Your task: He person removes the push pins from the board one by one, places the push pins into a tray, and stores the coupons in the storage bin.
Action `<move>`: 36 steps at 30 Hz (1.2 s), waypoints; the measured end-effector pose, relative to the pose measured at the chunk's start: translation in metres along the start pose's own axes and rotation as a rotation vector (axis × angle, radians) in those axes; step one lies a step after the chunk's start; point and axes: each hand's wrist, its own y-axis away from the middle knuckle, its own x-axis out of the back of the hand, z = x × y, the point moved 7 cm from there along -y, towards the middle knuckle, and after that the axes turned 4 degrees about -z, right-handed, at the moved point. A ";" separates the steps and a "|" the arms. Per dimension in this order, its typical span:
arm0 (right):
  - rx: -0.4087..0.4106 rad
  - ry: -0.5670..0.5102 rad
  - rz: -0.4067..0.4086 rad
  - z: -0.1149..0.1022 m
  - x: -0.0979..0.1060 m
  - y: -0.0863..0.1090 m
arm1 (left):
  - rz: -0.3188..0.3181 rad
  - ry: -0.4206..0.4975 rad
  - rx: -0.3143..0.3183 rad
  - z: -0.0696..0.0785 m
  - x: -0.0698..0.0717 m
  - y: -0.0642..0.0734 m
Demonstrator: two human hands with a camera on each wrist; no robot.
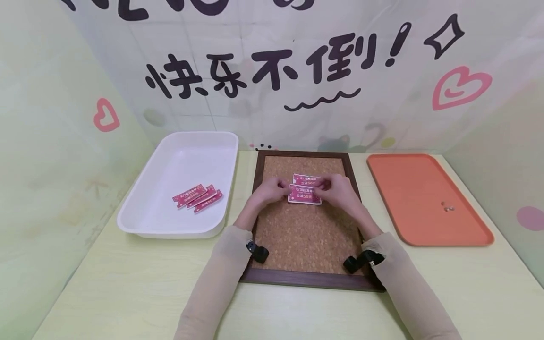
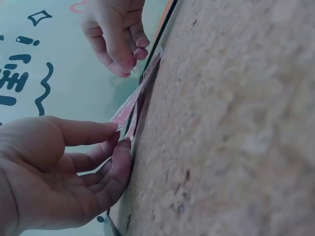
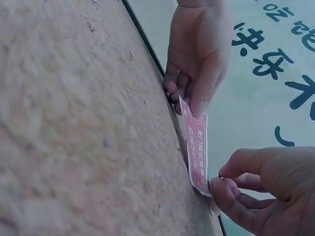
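Note:
My left hand [image 1: 275,190] pinches the left end of a pink paper coupon [image 1: 304,196] with white lettering, between thumb and fingers. This coupon lies over the lower part of a second pink coupon [image 1: 300,179] on the framed cork board [image 1: 306,236]. In the right wrist view the held coupon [image 3: 198,147] tilts up off the cork at the left hand's end. At its other end, my right hand [image 3: 275,189] pinches a small shiny thumbtack [image 3: 221,178] between thumb and forefinger. The left wrist view shows the right hand [image 2: 117,34] close over the coupon's far end.
To the left stands a white plastic tub [image 1: 178,141] with several pink coupons [image 1: 197,197] overlapping inside. An orange tray [image 1: 416,189] on the right holds a few small shiny pieces [image 1: 447,207]. A printed cloth [image 1: 255,108] hangs behind the table [image 1: 140,293].

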 end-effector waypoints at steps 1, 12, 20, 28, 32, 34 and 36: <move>0.002 -0.008 0.008 0.001 0.001 0.001 | -0.002 0.008 -0.007 0.000 0.001 0.000; 0.075 -0.027 0.104 0.008 0.018 0.009 | 0.055 -0.075 -0.024 0.003 0.020 0.015; 0.086 -0.002 0.155 0.017 0.034 0.016 | 0.070 -0.035 -0.091 0.007 0.037 0.028; 0.130 -0.018 0.213 0.025 0.054 0.029 | 0.101 0.049 -0.134 0.007 0.059 0.043; 0.157 -0.043 0.247 0.031 0.064 0.035 | 0.125 0.055 -0.136 0.003 0.072 0.051; 0.161 -0.062 0.258 0.034 0.069 0.038 | 0.143 0.045 -0.139 0.002 0.078 0.055; 0.159 -0.077 0.264 0.037 0.073 0.041 | 0.156 0.049 -0.144 0.001 0.084 0.059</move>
